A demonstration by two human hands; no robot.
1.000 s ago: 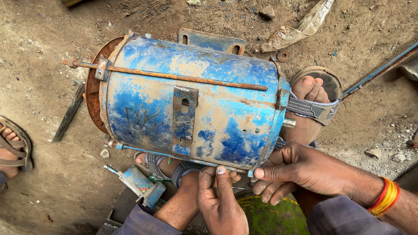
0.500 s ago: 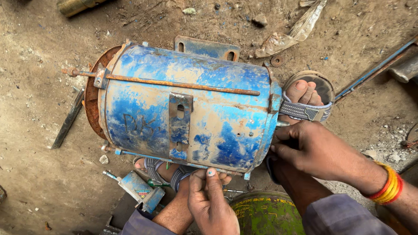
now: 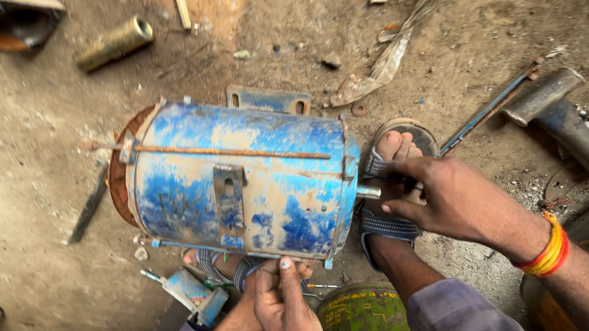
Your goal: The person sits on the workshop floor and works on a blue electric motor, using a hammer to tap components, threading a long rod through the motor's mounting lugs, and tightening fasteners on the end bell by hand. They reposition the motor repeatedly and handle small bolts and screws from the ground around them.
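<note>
While both hands point(image 3: 288, 301) point(image 3: 447, 197) touch it, blue motor housing point(image 3: 242, 180) lies sideways.

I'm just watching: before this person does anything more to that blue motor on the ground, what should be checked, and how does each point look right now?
1. Motor housing resting steady on the dirt: ok, it lies on its side between both feet.
2. Right hand on the shaft stub: ok, fingers sit at its end.
3. Left hand on the lower long bolt: ok, fingertips press at the housing's bottom edge.
4. Toes clear: not ok, the sandalled foot lies right beside the shaft end.
5. Upper rusty rod seated: cannot tell.
</note>
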